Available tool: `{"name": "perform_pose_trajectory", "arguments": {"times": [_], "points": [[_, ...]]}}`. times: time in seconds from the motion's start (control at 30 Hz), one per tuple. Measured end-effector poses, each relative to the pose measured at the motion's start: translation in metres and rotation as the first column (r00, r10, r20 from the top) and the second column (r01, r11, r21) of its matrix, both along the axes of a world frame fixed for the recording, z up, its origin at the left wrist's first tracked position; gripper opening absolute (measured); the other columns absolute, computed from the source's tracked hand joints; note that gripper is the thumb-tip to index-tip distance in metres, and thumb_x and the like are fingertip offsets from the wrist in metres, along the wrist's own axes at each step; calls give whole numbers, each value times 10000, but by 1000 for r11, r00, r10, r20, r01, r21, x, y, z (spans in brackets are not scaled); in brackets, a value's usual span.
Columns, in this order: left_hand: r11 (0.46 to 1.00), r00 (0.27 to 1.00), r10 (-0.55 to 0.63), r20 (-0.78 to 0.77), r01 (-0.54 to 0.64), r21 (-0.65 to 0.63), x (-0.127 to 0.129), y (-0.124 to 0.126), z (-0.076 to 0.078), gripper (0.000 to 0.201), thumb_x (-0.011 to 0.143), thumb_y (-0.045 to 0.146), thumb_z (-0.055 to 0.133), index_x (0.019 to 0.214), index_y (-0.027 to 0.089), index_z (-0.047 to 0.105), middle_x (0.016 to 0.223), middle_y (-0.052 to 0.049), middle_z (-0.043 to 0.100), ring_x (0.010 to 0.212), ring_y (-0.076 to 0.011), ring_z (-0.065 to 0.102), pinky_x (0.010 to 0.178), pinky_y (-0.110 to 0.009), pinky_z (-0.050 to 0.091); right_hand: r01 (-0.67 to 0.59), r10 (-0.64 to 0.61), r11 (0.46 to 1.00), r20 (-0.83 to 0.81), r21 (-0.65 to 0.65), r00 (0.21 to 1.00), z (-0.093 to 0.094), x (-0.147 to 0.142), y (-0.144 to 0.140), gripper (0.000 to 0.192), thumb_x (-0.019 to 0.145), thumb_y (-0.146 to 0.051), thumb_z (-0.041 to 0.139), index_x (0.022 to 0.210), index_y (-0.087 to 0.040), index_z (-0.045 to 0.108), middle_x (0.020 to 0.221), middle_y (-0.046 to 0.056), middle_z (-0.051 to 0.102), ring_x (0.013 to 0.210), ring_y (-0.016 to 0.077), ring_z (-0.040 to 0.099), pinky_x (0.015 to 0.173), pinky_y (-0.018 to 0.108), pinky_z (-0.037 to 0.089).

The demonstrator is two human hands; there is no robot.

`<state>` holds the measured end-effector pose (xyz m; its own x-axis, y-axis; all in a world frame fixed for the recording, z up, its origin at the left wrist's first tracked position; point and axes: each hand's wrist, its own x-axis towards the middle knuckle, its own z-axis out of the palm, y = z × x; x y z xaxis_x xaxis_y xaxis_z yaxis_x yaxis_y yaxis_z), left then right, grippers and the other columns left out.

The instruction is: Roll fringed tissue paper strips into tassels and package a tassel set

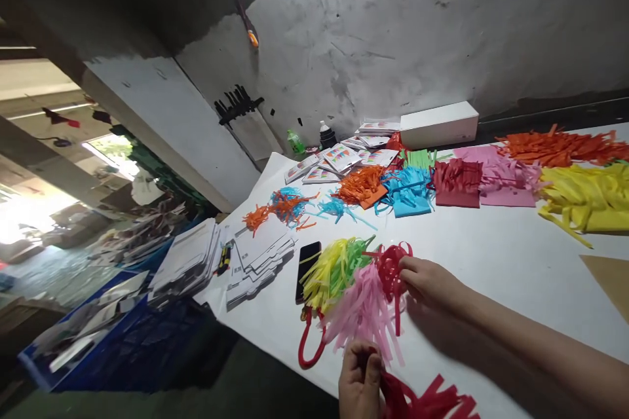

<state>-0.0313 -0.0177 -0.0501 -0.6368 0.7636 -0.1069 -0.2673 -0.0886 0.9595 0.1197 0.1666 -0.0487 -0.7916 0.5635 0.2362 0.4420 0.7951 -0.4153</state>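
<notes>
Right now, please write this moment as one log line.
left hand: grips red strips | right hand: grips red loops | beside: pink strips, phone
</notes>
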Motion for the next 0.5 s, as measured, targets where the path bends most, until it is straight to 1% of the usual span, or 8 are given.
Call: {"name": "perform_pose_trajectory", "arguments": {"times": [0.07, 0.17, 0.27, 0.3, 0.33, 0.37, 0.43, 0.5], "points": [[1000, 999, -11, -32, 10, -21, 1, 5, 8, 546, 590, 650, 887, 722, 170, 661, 652, 12, 604, 572, -107, 493, 569, -208, 414, 1, -1, 1000, -9, -25, 1000, 1, 7, -4, 139, 997, -284, 621, 1042, -161, 669, 1084, 49, 679, 949, 186, 663, 841, 385, 567], [996, 995, -87, -54, 86, -16, 8, 12, 19, 519, 647, 638, 862, 738, 169, 660, 659, 12, 591, 583, -114, 474, 565, -213, 399, 4, -5, 996, -10, -88, 1000, -2, 5, -5, 184, 997, -310, 623, 1107, -168, 662, 1110, 54, 681, 970, 195, 667, 862, 403, 563], [994, 991, -106, -84, 107, 0, 12, 16, 26, 498, 686, 627, 842, 745, 165, 665, 664, 13, 582, 598, -117, 472, 579, -214, 400, 33, -40, 982, -34, -185, 999, 0, 0, -2, 183, 978, -322, 639, 1048, -157, 671, 1036, 64, 695, 904, 193, 673, 839, 396, 557], [996, 992, -91, -90, 91, -3, 12, 15, 26, 500, 690, 633, 836, 751, 166, 669, 668, 12, 586, 604, -120, 481, 586, -215, 405, 43, -58, 973, -61, -225, 996, 4, 0, -3, 159, 977, -297, 624, 1046, -161, 671, 1003, 70, 700, 887, 195, 675, 831, 386, 551], [998, 993, -70, -95, 70, -7, 12, 15, 26, 505, 689, 642, 832, 757, 168, 673, 673, 10, 594, 611, -124, 493, 594, -216, 413, 47, -76, 962, -98, -268, 992, 10, 3, -6, 155, 976, -264, 598, 1083, -171, 661, 976, 75, 705, 876, 200, 677, 824, 377, 545], [999, 994, -46, -99, 46, -7, 11, 13, 26, 511, 681, 651, 832, 760, 170, 677, 678, 7, 605, 621, -128, 508, 605, -217, 424, 46, -95, 948, -142, -313, 985, 18, 7, -12, 203, 973, -233, 565, 1157, -183, 635, 954, 73, 708, 866, 203, 680, 815, 368, 540], [1000, 994, -13, -104, 13, -5, 11, 10, 28, 514, 660, 656, 842, 749, 176, 681, 685, 3, 626, 630, -134, 529, 619, -220, 443, 17, -122, 913, -233, -408, 965, 34, 15, -31, 350, 960, -200, 501, 1310, -207, 527, 908, 45, 706, 813, 192, 683, 768, 340, 544], [1000, 994, -19, -106, 19, -3, 11, 8, 32, 504, 638, 641, 863, 749, 180, 693, 687, 0, 639, 626, -139, 541, 620, -227, 458, -44, -128, 867, -307, -496, 943, 49, 21, -56, 394, 950, -212, 469, 1343, -216, 446, 851, 4, 684, 702, 161, 670, 661, 292, 549]]}}
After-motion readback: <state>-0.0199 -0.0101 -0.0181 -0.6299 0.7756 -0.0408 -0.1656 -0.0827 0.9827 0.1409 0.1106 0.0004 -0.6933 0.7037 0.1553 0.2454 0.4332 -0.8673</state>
